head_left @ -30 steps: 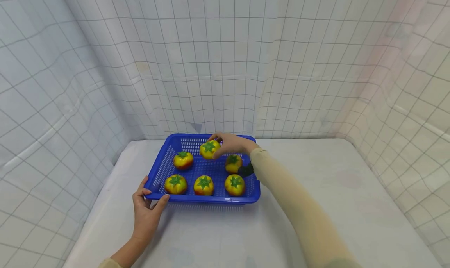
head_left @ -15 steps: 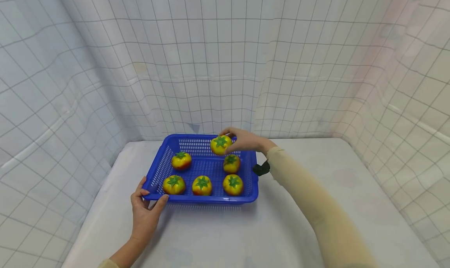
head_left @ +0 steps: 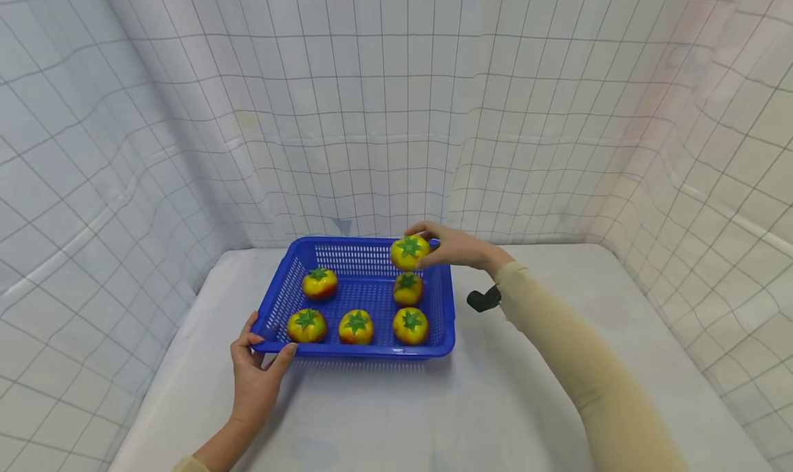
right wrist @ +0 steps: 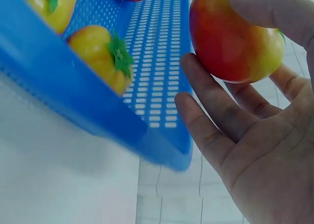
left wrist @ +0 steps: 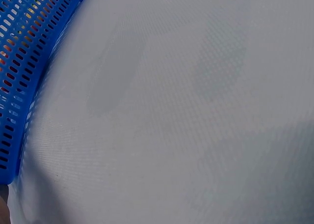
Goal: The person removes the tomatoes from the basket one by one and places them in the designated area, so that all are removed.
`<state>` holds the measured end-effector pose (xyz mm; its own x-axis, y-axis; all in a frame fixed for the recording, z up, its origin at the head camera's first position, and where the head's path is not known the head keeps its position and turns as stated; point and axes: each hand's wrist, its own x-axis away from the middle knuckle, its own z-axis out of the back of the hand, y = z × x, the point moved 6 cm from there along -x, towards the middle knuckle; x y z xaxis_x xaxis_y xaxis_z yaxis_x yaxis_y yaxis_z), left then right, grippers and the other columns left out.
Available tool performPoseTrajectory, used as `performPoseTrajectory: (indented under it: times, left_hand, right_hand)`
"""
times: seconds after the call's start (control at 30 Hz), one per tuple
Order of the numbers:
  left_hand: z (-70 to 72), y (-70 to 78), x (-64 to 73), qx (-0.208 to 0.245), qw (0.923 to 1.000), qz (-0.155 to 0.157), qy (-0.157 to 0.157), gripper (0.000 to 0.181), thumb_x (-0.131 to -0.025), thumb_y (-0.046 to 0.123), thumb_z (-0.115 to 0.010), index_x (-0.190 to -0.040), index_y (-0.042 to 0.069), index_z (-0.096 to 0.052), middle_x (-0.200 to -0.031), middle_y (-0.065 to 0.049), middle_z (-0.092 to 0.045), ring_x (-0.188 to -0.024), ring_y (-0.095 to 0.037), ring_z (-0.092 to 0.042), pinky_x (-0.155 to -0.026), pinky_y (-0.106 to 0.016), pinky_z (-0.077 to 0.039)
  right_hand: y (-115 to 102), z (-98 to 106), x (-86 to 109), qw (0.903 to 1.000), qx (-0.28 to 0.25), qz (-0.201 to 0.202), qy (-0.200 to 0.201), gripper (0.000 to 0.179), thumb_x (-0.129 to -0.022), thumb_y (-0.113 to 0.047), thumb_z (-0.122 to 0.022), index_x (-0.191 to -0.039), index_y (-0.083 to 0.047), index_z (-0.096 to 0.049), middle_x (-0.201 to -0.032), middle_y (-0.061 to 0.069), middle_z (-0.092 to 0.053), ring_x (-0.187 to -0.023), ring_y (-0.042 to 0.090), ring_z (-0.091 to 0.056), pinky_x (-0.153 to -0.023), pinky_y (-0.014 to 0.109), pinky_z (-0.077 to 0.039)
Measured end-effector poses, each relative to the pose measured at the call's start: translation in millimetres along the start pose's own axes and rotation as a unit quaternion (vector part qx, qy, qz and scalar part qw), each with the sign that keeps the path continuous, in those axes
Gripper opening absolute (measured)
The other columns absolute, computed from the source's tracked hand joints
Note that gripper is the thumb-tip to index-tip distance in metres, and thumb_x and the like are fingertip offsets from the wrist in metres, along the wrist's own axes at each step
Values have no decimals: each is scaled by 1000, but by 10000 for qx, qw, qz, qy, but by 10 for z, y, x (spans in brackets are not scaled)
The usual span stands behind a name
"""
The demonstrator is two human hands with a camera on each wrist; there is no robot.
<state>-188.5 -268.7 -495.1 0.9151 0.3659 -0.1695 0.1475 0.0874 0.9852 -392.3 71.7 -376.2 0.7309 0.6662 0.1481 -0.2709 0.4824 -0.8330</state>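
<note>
In the head view my right hand (head_left: pixel 455 246) holds a yellow-red tomato (head_left: pixel 409 252) with a green star-shaped top, over the back right corner of a blue plastic basket (head_left: pixel 365 350). The right wrist view shows the thumb on one side of this tomato (right wrist: pixel 235 42) and fingers spread along the other. My left hand (head_left: pixel 255 382) grips the basket's front left corner, thumb on the front rim. Several similar tomatoes lie inside, among them one at back left (head_left: pixel 319 286), one at front middle (head_left: pixel 356 329) and one just below the held tomato (head_left: pixel 407 292).
The basket stands on a white-covered table (head_left: pixel 545 389). Behind and to both sides hang white curtains (head_left: pixel 384 114) with a grid pattern. A black device (head_left: pixel 483 298) is strapped at my right wrist, outside the basket's right side.
My right hand has moved right and slightly back with the tomato, from above the basket's back middle to its back right corner. The left hand keeps its grip on the corner.
</note>
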Motion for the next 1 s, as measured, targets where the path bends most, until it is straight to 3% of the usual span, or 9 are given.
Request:
performPoseTrajectory:
  times: [0.5, 1.0]
  left_hand:
    - [1, -14, 6, -209, 9998, -13, 41, 50, -99, 8, -68, -119, 17, -24, -168, 8, -13, -147, -42, -26, -87, -6, -44]
    - [-1, -25, 11, -152, 9998, 20, 80, 49, -99, 7, -68, -119, 16, -24, -168, 9, -14, -147, -41, -26, -87, -6, -44]
  right_hand:
    - [343, 402, 393, 9977, -399, 91, 533, 71, -87, -29, -81, -146, -20, -44, -145, 9, -44, -125, 34, -52, -107, 52, -44]
    - [761, 623, 783, 9933, -512, -304, 990, 69, -89, -26, -78, -147, -17, -42, -145, 11, -45, -126, 33, -47, -108, 53, -40]
